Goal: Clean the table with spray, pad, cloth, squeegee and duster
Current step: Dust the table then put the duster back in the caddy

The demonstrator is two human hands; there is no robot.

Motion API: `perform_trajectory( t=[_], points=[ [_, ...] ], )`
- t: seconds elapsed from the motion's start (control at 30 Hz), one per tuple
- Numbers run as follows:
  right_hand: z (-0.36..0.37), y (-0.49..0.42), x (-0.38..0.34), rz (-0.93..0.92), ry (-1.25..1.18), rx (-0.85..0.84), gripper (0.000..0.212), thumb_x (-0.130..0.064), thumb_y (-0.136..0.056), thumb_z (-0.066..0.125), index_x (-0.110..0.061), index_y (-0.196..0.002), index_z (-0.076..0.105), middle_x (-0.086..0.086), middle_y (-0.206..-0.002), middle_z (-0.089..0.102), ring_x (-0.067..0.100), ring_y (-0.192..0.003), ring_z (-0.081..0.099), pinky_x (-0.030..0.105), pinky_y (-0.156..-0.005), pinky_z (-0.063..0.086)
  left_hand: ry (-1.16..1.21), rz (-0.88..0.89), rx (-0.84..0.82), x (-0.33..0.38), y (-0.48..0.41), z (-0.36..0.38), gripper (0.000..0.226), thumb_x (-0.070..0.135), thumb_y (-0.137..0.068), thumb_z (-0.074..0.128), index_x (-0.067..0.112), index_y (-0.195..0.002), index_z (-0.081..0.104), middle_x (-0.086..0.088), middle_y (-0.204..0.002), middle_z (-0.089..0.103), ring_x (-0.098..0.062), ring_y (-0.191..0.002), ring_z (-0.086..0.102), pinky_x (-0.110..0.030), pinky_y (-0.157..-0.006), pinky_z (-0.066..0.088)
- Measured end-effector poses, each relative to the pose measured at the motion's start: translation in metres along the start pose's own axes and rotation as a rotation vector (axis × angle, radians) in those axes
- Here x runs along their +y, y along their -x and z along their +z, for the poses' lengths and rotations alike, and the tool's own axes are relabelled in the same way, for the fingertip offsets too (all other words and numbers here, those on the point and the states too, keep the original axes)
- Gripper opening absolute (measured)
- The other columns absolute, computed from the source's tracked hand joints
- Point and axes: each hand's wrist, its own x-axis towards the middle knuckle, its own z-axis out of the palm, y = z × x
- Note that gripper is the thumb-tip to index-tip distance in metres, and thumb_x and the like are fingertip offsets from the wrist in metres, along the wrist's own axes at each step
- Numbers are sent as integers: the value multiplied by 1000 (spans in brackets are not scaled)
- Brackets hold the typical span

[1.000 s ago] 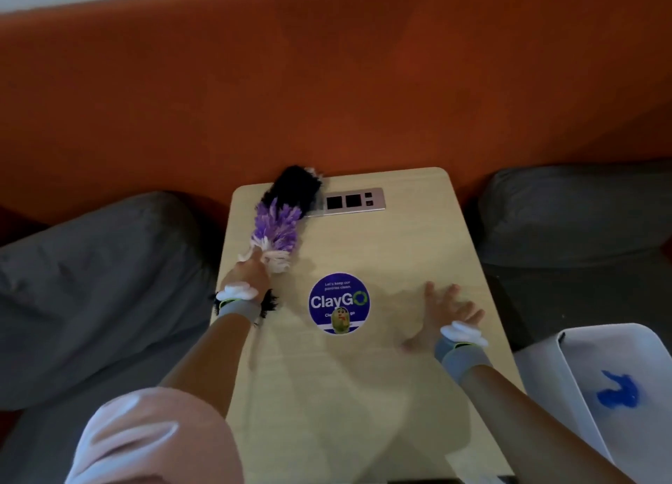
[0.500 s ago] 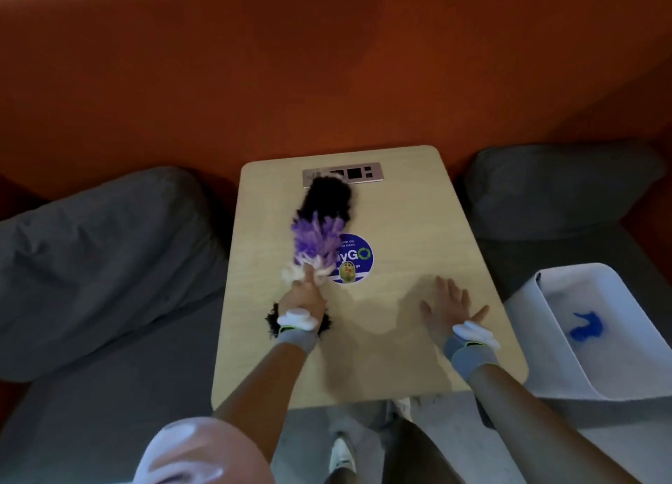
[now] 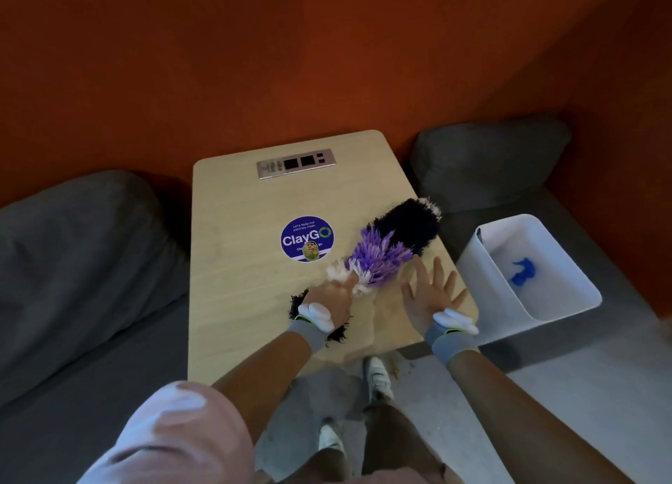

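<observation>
L hand (image 3: 332, 298) grips duster (image 3: 391, 245); R hand (image 3: 432, 292) flat

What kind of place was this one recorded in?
Probably a seating booth in an office pantry or lounge. A small wooden table with a built-in socket panel stands between grey cushions against an orange padded wall. Its ClayGo sticker mentions keeping pantries clean.

On the table (image 3: 236, 301), the duster (image 3: 392, 251) at right, sticker (image 3: 307, 238) left of it, bin (image 3: 487, 294) beside the right edge.
</observation>
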Motion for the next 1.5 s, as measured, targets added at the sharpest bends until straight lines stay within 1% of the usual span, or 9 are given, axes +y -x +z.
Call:
perform_trajectory(
  t=[0.13,0.33,0.6,0.8,1.0,1.13,1.2,1.33,1.5],
  points=[
    [2,13,0,6,-5,2,58,-49,-99,36,-41,-152,13,2,-164,1,41,-148,-3,60,-117,0,-22,93,-37,4,-2,10,62,17,-95,37,22,-152,12,-8,-102,64,-29,-82,65,-31,-62,46],
    [3,24,9,51,-46,-34,57,-47,-99,38,-43,-151,14,1,-164,-2,43,-147,-3,61,-116,2,-3,195,-47,23,9,3,57,17,-99,36,21,-152,15,-10,-103,65,-24,-71,56,-23,-49,20],
    [2,35,8,-3,96,-18,72,-32,-93,54,-49,-149,13,2,-163,-12,48,-145,-7,63,-116,4,27,323,-58,24,14,8,54,20,-97,39,23,-149,22,-13,-102,65,-35,-82,64,-35,-63,46],
    [8,38,2,-73,226,-86,43,-37,-98,48,-38,-140,38,-2,-163,-2,41,-147,-10,61,-115,-4,35,413,-65,11,26,9,47,28,-100,34,26,-147,29,-12,-108,62,-34,-87,61,-38,-69,49],
    [14,65,-22,-139,247,-209,58,-42,-87,63,-32,-138,37,4,-152,24,46,-137,21,57,-106,31,-29,500,-24,-44,46,16,46,32,-99,32,33,-144,37,-5,-116,62,-32,-95,62,-35,-70,46],
    [28,91,-49,-300,284,-275,69,-63,-82,55,-32,-140,35,5,-146,27,46,-127,28,52,-96,38,-68,572,64,-104,72,16,47,33,-88,33,32,-126,60,-2,-103,68,-27,-77,67,-30,-61,49],
    [37,104,-63,-389,265,-307,65,-59,-86,52,-32,-141,33,6,-147,27,46,-125,30,50,-94,41,-112,521,30,-133,87,14,47,32,-83,35,35,-119,64,1,-102,66,-22,-78,67,-32,-68,49],
    [55,128,-98,-512,229,-334,50,-41,-96,45,-29,-142,32,8,-149,26,46,-122,31,50,-92,42,-130,282,-58,-172,119,6,46,25,-85,42,40,-127,56,0,-127,55,-25,-112,56,-48,-95,34],
    [71,139,-137,-559,238,-368,44,-26,-98,42,-28,-141,35,8,-151,22,47,-128,24,53,-99,38,-80,120,8,-198,157,10,48,12,-72,65,37,-112,67,-3,-117,62,-33,-101,60,-53,-86,42]
  ],
)
